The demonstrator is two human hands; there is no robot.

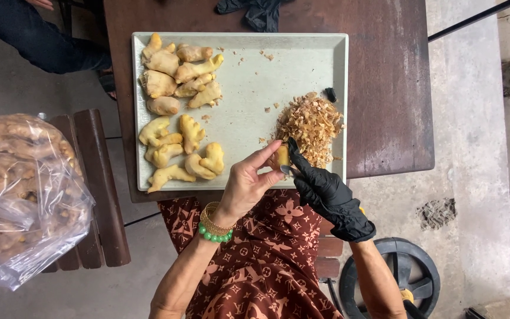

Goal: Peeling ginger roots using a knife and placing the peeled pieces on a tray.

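Observation:
My bare left hand point(248, 182) pinches a small yellowish piece of ginger point(282, 156) over the near edge of a pale metal tray point(249, 94). My right hand point(321, 188), in a black glove, presses a small metal blade point(285, 169) against that piece. Several peeled ginger pieces point(178, 106) lie in the tray's left part. A heap of brown ginger peelings point(311, 125) sits at the tray's right side, just beyond my hands.
The tray rests on a dark wooden table point(385, 88). A clear plastic bag of unpeeled ginger point(19, 195) sits on a wooden stool at left. A black glove point(258, 12) lies at the table's far edge. Another person's dark sleeve point(36, 38) shows top left.

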